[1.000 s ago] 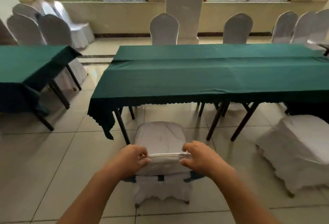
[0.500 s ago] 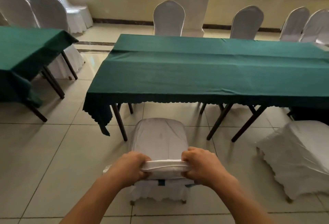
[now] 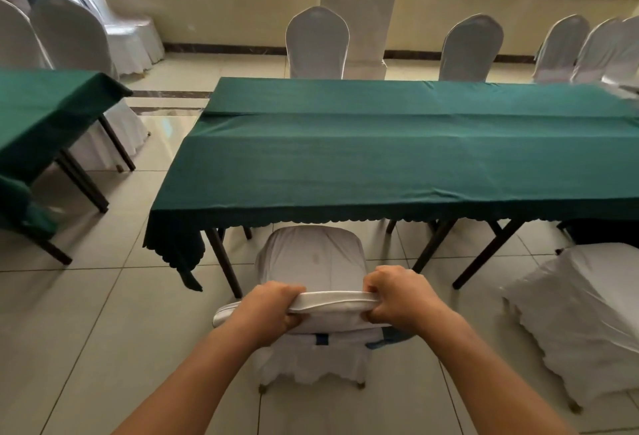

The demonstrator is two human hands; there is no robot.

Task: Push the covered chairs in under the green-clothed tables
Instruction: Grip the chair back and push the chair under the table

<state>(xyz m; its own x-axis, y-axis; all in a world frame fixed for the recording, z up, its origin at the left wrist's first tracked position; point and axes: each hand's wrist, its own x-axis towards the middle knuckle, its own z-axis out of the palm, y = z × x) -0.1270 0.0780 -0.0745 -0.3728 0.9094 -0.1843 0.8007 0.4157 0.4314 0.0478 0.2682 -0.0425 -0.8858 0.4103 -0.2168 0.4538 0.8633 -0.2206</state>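
A white-covered chair (image 3: 313, 258) stands in front of me, seen from behind and above. Its seat front just reaches the scalloped hem of the long green-clothed table (image 3: 397, 158). My left hand (image 3: 273, 306) grips the left end of the chair's back top. My right hand (image 3: 397, 298) grips the right end. Both hands are closed around the white cover. The chair's rear legs rest on the tiled floor near me.
A second covered chair (image 3: 584, 313) stands pulled out at the right. Two covered chairs (image 3: 317, 44) sit at the table's far side before a pillar (image 3: 361, 9). Another green-clothed table (image 3: 45, 113) is at the left with several covered chairs behind it.
The chair has slid forward between the table legs; its seat front now meets the tablecloth hem. Both hands stayed clamped on the backrest and I moved closer to the table.
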